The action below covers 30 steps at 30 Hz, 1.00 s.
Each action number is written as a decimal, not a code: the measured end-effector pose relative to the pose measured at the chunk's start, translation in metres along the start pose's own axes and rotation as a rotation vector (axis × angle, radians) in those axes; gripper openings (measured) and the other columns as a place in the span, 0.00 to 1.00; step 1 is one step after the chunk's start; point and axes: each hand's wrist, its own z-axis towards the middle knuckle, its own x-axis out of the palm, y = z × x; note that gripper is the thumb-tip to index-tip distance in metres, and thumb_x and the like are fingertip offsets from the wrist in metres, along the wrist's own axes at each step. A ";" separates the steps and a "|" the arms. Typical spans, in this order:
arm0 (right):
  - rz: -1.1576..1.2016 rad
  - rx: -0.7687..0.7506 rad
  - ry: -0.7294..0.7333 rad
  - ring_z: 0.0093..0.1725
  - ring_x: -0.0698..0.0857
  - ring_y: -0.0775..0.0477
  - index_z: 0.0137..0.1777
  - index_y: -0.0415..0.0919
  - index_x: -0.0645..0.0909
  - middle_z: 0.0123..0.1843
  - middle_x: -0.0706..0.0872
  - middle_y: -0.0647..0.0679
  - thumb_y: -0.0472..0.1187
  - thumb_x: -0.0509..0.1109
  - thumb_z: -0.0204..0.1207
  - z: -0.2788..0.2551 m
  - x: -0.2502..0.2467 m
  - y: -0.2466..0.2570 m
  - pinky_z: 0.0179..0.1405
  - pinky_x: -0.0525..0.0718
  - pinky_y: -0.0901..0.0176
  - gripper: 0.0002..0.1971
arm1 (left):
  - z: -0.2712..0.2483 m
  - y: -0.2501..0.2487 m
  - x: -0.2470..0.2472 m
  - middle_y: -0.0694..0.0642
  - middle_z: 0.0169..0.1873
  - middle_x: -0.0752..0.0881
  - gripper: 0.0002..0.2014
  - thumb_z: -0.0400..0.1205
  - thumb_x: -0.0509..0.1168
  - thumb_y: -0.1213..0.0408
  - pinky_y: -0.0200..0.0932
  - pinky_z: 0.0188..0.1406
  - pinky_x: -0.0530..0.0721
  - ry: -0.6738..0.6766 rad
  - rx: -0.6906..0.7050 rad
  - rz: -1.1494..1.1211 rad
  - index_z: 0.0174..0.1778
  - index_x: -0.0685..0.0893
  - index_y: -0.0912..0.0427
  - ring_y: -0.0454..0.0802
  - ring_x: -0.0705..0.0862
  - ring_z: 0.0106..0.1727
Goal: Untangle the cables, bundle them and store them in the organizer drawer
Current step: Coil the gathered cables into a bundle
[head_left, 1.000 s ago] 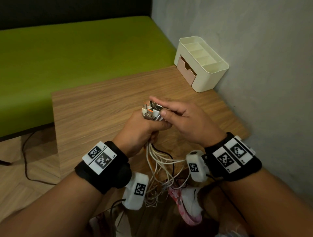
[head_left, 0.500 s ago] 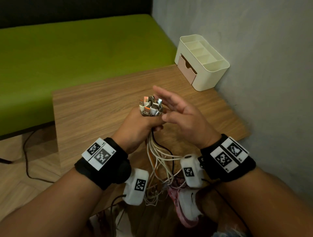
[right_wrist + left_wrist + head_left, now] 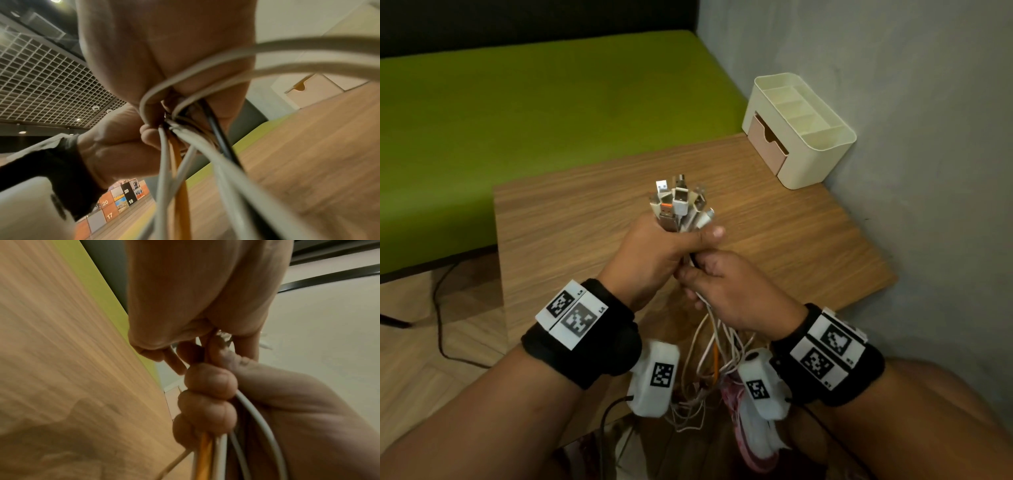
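White, orange and black cables (image 3: 681,219), gathered into one bundle, stand upright in my left hand (image 3: 654,257), whose fingers are curled tight around them just below the fanned-out plugs. My right hand (image 3: 732,291) sits directly beneath, touching the left, fingers (image 3: 207,407) wrapped around the same strands. Below it the loose cable loops hang down past the wooden table (image 3: 791,240) edge. I note the cream plastic organizer with pink drawer (image 3: 798,133) well apart, at the table's far corner against the wall.
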 end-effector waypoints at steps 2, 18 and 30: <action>-0.054 -0.033 -0.006 0.30 0.82 0.59 0.37 0.51 0.77 0.32 0.83 0.53 0.42 0.61 0.87 0.000 -0.001 -0.003 0.34 0.79 0.68 0.15 | -0.002 -0.001 0.002 0.65 0.28 0.83 0.16 0.72 0.78 0.60 0.45 0.18 0.81 -0.020 -0.007 0.004 0.38 0.82 0.68 0.61 0.82 0.22; 0.022 -0.363 -0.237 0.83 0.64 0.55 0.86 0.49 0.58 0.85 0.64 0.50 0.47 0.69 0.77 0.001 -0.036 0.002 0.81 0.67 0.40 0.38 | -0.005 -0.002 0.014 0.64 0.32 0.84 0.05 0.83 0.66 0.74 0.39 0.32 0.83 0.030 -0.013 0.114 0.41 0.83 0.71 0.51 0.84 0.33; -0.010 -0.482 -0.289 0.82 0.67 0.51 0.84 0.35 0.62 0.83 0.69 0.43 0.38 0.67 0.80 0.006 -0.023 0.001 0.81 0.68 0.44 0.33 | -0.006 -0.003 0.018 0.82 0.42 0.82 0.09 0.85 0.60 0.73 0.47 0.33 0.80 0.058 0.036 0.169 0.51 0.82 0.77 0.61 0.82 0.35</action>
